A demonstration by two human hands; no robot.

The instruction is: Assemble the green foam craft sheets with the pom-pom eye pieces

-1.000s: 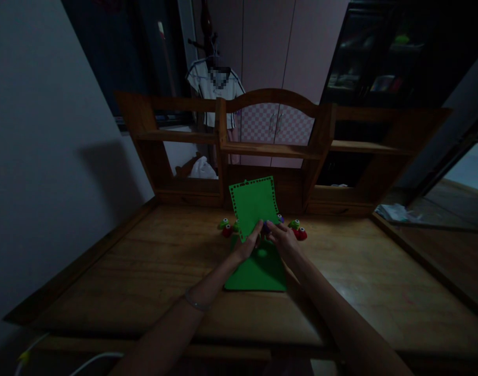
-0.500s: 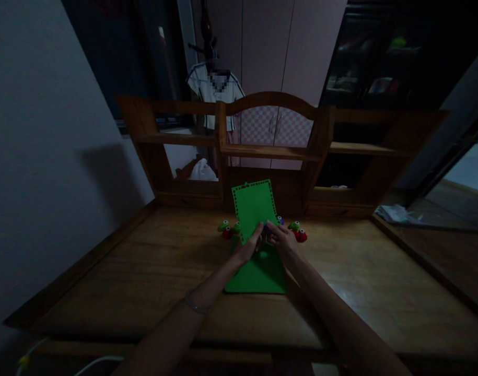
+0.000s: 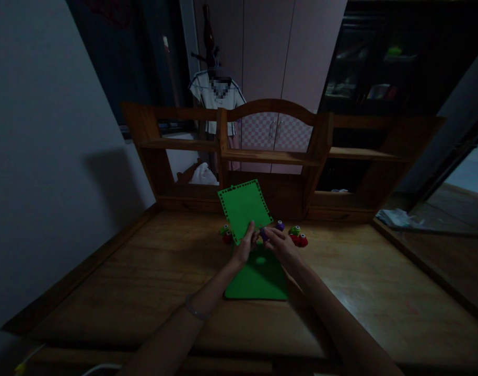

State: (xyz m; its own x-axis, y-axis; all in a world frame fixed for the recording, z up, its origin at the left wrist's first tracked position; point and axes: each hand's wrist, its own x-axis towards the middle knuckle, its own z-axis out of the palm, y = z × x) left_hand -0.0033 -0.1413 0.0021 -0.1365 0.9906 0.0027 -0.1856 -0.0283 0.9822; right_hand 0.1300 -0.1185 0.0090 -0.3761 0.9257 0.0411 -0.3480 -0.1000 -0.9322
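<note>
My left hand [image 3: 243,249] grips a green sheet [image 3: 244,206] at its lower edge, thumb on its face. A row of dark holes or dots runs along the sheet's border, and it is held tilted above the desk. In the fingers of my right hand [image 3: 284,248] is a small purple round piece [image 3: 264,234], close to the sheet's lower right corner. Its exact kind is too dark to make out. Below both hands a green mat [image 3: 258,282] lies flat on the desk.
On the wooden desk [image 3: 152,266], right of the hands, sit another purple piece [image 3: 280,225], a green one [image 3: 295,230] and red ones [image 3: 302,240]. Green [image 3: 223,229] and red [image 3: 227,238] pieces lie at left. A wooden shelf [image 3: 270,155] stands behind.
The green sheet has turned counterclockwise and shifted left with my left hand. My hands have drawn slightly apart, and the purple piece in my right fingers shows more clearly.
</note>
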